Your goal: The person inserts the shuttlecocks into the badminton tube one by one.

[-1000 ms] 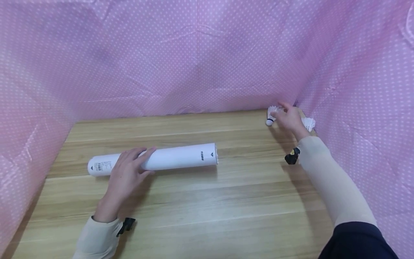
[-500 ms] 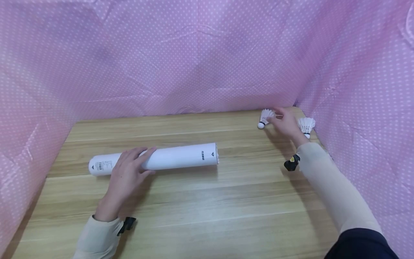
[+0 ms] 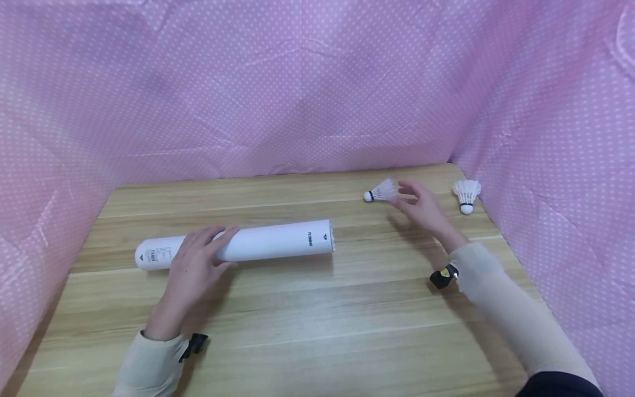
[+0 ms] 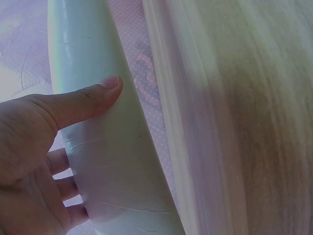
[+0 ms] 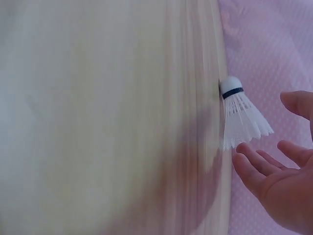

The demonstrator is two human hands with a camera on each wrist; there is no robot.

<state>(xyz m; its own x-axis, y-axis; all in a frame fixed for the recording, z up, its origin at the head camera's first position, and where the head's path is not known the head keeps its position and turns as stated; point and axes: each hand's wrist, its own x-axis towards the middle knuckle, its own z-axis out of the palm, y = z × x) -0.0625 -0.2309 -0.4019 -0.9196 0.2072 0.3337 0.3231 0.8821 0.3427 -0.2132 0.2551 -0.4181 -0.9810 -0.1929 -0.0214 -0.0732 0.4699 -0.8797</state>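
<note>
My left hand (image 3: 195, 264) grips a white shuttlecock tube (image 3: 278, 241) that lies across the table, thumb on the near side. The thumb and curled fingers also show on the tube (image 4: 112, 147) in the left wrist view. At the back right, a white shuttlecock (image 3: 382, 191) lies on its side, its cork end pointing left. Just right of its feathers is my right hand (image 3: 421, 209), fingers spread. In the right wrist view the fingertips (image 5: 243, 148) are at the feather rim, with the thumb apart; whether they touch it I cannot tell.
A second shuttlecock (image 3: 466, 196) lies near the table's back right corner, cork toward me. Pink dotted cloth (image 3: 297, 99) walls the wooden table (image 3: 317, 331) at the back and both sides.
My right hand has moved left and toward me. The shuttlecock beside it has slid left and turned, its cork now pointing left. The left hand and tube stay put.
</note>
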